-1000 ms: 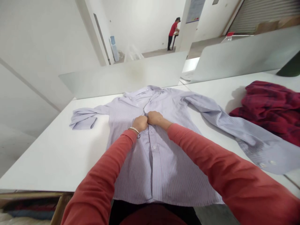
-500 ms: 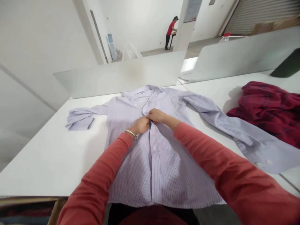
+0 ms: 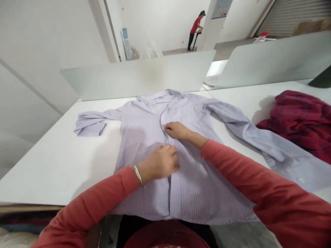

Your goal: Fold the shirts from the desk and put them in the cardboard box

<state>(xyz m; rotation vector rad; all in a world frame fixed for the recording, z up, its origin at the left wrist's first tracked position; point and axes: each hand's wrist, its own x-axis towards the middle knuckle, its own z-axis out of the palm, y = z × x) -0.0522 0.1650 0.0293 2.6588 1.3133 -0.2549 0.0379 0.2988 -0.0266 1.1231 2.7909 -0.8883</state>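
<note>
A pale lilac striped button-up shirt [image 3: 139, 137] lies front up on a white table, its collar toward the far side. My right hand [image 3: 178, 131] is closed at the front opening, fingertips pinching the shirt's edge at chest height. Lower down, my left hand [image 3: 162, 162], with a bangle [image 3: 139, 175] at the wrist, hovers over the button strip. It is smeared by motion, with its fingers curled; whether anything is in them does not show. One sleeve [image 3: 90, 122] is folded back at the left, and the other stretches to the right.
A crumpled red plaid garment [image 3: 302, 120] lies on the table [image 3: 51, 165] at the right. Low frosted dividers [image 3: 124, 81] run along the far edge. Beyond them, a person in a red top [image 3: 196, 27] stands at another table. Cloth sits in a box below the left edge.
My left hand has left the front opening and moved down toward me. My right hand stays at the shirt's edge. The view has shifted slightly.
</note>
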